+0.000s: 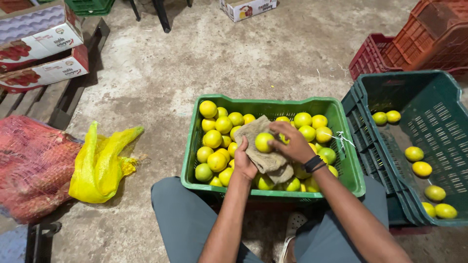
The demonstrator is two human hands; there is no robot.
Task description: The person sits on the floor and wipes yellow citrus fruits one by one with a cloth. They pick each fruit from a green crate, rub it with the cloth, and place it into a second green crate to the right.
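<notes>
- Wiping looks like the step in hand: the left hand (243,163) grips a tan cloth (261,146)
- the right hand (290,141) clasps a yellow-green citrus fruit (263,141) against it, above the green crate (273,104)
- Next likely needs turning the fruit; the dark green crate (441,92) sits beyond, holding few fruits.

Coarse burlap cloth (261,146), glossy fruit (263,142), ribbed green plastic crate (341,160), rough concrete floor (219,58).

One yellow-green citrus fruit (263,141), round, skin smooth, held above the green crate (273,104), near its middle, resting against a beige cloth (258,146). Cloth is coarse, crumpled, draped from the crate's centre toward its near edge, lying over the heaped fruit (217,141) that fills the crate.
</notes>
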